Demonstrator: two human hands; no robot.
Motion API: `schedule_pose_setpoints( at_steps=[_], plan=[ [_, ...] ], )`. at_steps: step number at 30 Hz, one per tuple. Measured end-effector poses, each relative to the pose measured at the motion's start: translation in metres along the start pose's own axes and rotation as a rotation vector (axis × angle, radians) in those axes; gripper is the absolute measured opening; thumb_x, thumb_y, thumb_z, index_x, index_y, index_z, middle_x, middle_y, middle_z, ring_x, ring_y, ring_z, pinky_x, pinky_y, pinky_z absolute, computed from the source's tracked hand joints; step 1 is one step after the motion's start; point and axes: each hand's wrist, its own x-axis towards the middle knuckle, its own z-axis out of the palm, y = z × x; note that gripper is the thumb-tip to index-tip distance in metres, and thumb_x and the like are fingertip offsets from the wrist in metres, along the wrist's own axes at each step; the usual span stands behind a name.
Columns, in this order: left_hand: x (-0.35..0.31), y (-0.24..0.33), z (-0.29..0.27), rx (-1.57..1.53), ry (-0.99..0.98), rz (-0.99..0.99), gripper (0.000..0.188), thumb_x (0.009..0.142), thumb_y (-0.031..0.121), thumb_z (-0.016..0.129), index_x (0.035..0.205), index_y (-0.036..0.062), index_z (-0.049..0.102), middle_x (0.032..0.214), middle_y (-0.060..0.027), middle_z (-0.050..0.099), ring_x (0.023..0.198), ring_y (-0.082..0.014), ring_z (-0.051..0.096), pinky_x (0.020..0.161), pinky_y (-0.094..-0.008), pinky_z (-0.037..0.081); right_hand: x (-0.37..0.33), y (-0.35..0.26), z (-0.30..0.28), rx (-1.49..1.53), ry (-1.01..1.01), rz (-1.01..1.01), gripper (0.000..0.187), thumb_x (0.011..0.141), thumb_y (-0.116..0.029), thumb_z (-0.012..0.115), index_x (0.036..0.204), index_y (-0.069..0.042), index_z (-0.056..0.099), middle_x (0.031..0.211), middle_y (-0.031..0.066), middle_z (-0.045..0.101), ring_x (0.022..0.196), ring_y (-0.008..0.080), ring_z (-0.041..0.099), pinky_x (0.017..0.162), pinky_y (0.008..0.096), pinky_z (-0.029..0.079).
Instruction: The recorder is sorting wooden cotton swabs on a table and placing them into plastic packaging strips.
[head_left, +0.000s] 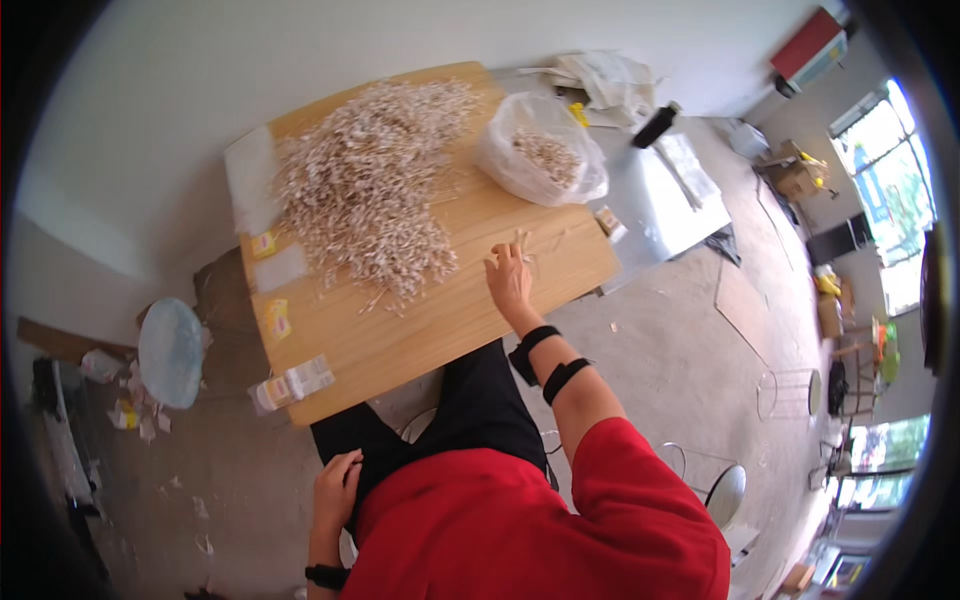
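Observation:
My right hand (510,279) is low over the near right part of the wooden table (480,303), its thumb held apart from the fingers and no object visible in it. A few loose cotton swabs (527,240) lie just beyond its fingertips. Left of it spreads a large heap of what look like cotton swabs (365,185) with white tips. Farther back, a clear plastic bag (497,165) stands open with more swabs (548,158) inside. My left hand (338,488) is off the table beside my left thigh, fingers loosely stretched, holding nothing.
Small packets (278,318) and a printed plastic pack (293,385) lie along the table's left edge. A metal-topped table (655,220) adjoins on the right, bearing a black bottle (656,127). Stools (725,495) stand on the floor; a round bluish object (171,352) is left.

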Motion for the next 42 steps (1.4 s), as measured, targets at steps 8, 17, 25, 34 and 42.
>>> schedule_pose_setpoints(
  at_steps=[8,17,25,34,42],
  plan=[
    [0.024,-0.003,-0.001,-0.017,0.07,0.004,0.022,0.092,0.003,0.061,0.113,0.0012,0.066,0.1,-0.0147,0.069,0.093,-0.0314,0.068,0.081,-0.0363,0.053,0.043,0.091,0.012,-0.141,-0.276,0.038,0.016,0.086,-0.008,0.059,0.101,-0.013,0.064,0.114,0.0115,0.06,0.097,0.0378,0.063,0.078,0.0496,0.051],
    [0.061,-0.091,-0.004,0.139,0.774,-0.141,0.041,0.092,0.009,0.061,0.131,0.0027,0.053,0.134,-0.0188,0.052,0.125,-0.0369,0.049,0.103,-0.0438,0.04,-0.094,-0.04,-0.004,0.291,-0.555,-0.318,0.022,0.087,0.001,0.058,0.108,-0.006,0.063,0.109,0.0163,0.063,0.095,0.0379,0.063,0.079,0.0456,0.052],
    [0.088,-0.158,-0.003,-0.864,1.11,-0.57,0.053,0.099,0.034,0.059,0.14,0.0055,0.043,0.136,-0.0115,0.051,0.123,-0.0265,0.051,0.101,-0.0411,0.042,-0.181,-0.179,0.044,0.642,-0.737,-0.417,0.04,0.092,0.004,0.051,0.132,-0.002,0.051,0.137,0.0214,0.051,0.125,0.0407,0.051,0.102,0.0418,0.046],
    [0.113,-0.184,-0.004,-1.352,0.824,-0.671,0.048,0.097,0.048,0.058,0.124,0.0081,0.057,0.115,-0.0048,0.062,0.099,-0.0176,0.058,0.089,-0.0339,0.046,-0.236,-0.246,0.147,0.885,-0.551,-0.068,0.04,0.099,0.008,0.038,0.139,0.001,0.043,0.152,0.0174,0.038,0.139,0.0286,0.038,0.113,0.0358,0.032],
    [0.115,-0.18,-0.016,-0.992,0.75,-0.634,0.042,0.1,0.046,0.054,0.113,0.008,0.067,0.097,-0.0005,0.066,0.081,-0.0082,0.059,0.069,-0.0241,0.047,-0.248,-0.261,0.153,0.939,-0.496,0.081,0.035,0.102,0.002,0.036,0.135,0.001,0.046,0.153,0.0177,0.036,0.141,0.0285,0.035,0.114,0.0351,0.03]
  ],
)
